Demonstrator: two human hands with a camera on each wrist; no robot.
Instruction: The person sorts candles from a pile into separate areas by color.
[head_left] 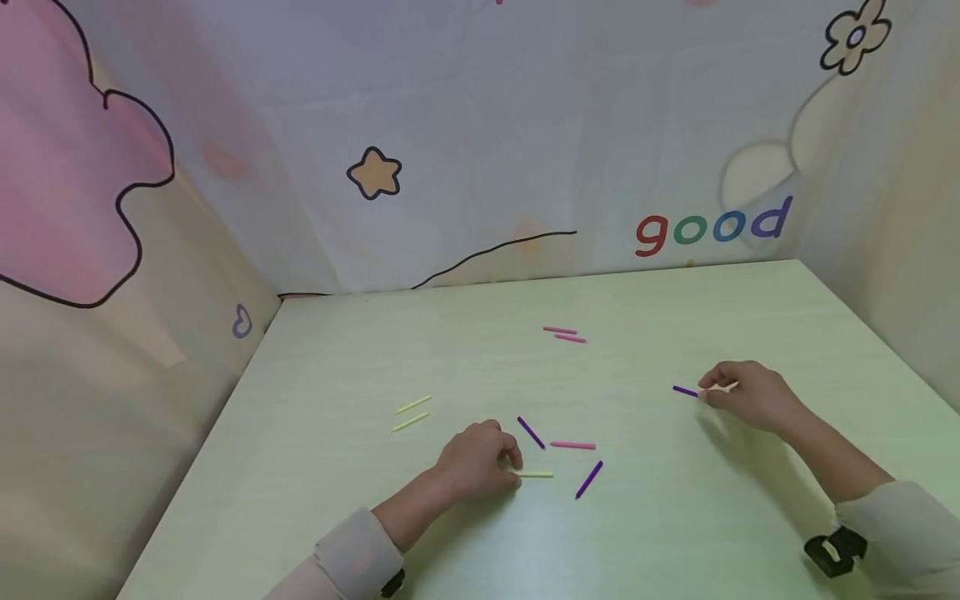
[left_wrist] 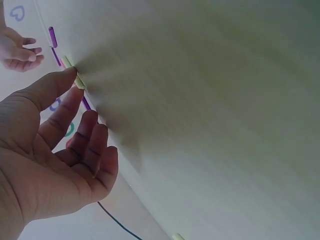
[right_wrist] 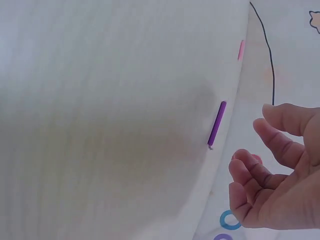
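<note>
In the head view my left hand (head_left: 480,460) is low over the middle of the table. Its thumb and index finger pinch one end of a pale yellow crayon (head_left: 536,475), also visible between the fingertips in the left wrist view. Around it lie two purple crayons (head_left: 532,433) and a pink crayon (head_left: 573,446). Over on the right, my right hand (head_left: 753,396) hovers beside another purple crayon (head_left: 686,391). The right wrist view shows this purple crayon (right_wrist: 217,123) on the tabletop, apart from the loosely bent fingers, which hold nothing.
Two yellow crayons (head_left: 412,413) lie side by side left of my left hand. Farther back is a pair of pink crayons (head_left: 566,334). A printed cloth (head_left: 465,108) stands behind the pale table (head_left: 360,342) and along its sides.
</note>
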